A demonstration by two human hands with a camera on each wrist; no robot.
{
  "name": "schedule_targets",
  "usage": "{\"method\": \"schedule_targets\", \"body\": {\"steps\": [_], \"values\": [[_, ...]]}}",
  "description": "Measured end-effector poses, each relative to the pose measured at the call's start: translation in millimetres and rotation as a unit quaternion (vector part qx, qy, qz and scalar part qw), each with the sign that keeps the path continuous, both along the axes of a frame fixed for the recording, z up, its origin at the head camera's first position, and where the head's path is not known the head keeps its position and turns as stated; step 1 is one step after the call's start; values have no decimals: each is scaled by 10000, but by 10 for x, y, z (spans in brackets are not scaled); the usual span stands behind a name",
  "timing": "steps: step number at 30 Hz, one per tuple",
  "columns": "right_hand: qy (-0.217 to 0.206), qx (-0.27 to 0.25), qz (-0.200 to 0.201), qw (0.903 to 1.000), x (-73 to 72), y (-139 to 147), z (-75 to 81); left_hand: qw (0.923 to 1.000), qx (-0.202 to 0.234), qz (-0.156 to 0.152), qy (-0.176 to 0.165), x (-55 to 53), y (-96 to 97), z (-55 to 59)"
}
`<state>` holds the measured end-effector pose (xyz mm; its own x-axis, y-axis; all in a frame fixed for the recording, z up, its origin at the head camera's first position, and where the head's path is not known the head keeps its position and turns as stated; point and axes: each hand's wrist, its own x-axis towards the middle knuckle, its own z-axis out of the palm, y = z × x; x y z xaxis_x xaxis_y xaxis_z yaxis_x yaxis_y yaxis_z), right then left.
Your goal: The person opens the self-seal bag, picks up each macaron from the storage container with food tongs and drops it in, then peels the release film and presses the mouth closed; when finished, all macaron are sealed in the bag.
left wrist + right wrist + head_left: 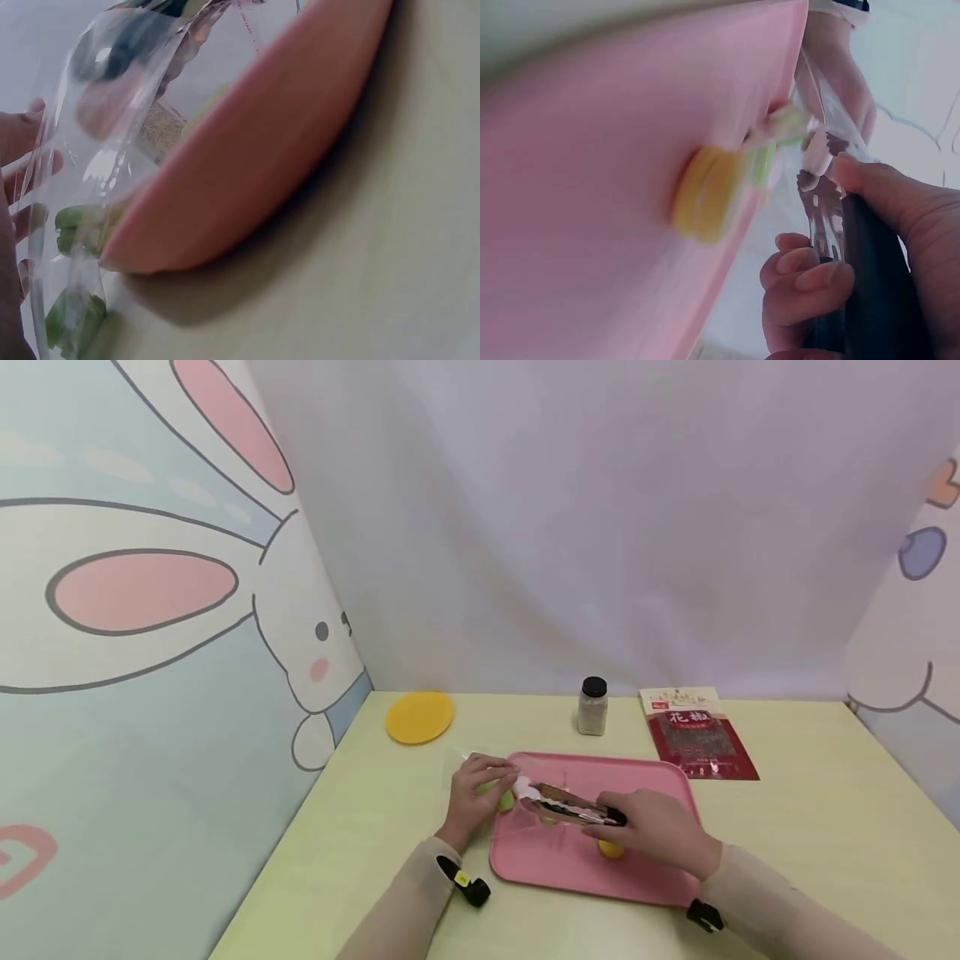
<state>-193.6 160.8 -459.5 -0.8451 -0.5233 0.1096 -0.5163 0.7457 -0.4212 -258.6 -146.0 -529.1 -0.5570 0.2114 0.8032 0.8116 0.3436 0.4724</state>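
Observation:
My left hand [474, 797] holds a clear plastic bag [101, 169] at the left end of a pink tray [525, 860]. Green macarons [77, 322] show through the bag's film. In my right hand [663, 833] is a pair of metal tongs [573, 808] with black handles. The toothed tong tips hold a whitish macaron-like piece [817, 154] at the bag, close to the left fingers; whether it is inside the mouth I cannot tell. A yellow macaron [707, 193] lies on the tray below the right hand, with a blurred green piece [763, 165] beyond it.
A yellow plate [420, 718] lies at the back left of the table. Behind the tray stands a black-lidded jar [592, 708], with a red and white spice packet [693, 735] to its right. A curtain and rabbit-printed panels enclose the table.

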Motion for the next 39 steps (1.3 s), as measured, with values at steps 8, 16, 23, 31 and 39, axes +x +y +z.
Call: {"method": "schedule_targets", "body": {"steps": [8, 16, 23, 31, 39], "values": [[197, 313, -73, 9993, -151, -300, -45, 9996, 195, -202, -35, -13, 1, -50], [189, 373, 30, 9991, -175, -298, -54, 9994, 207, -224, -135, 24, 14, -21], [102, 482, 126, 9987, -136, -243, -44, 9993, 259, -266, -9, 12, 0, -19], [301, 564, -121, 9979, -69, -126, 5, 9985, 397, -351, -123, 5, -34, -19], [250, 571, -826, 9946, 142, 234, 44, 9993, 310, -178, -52, -5, -9, -17]]}}
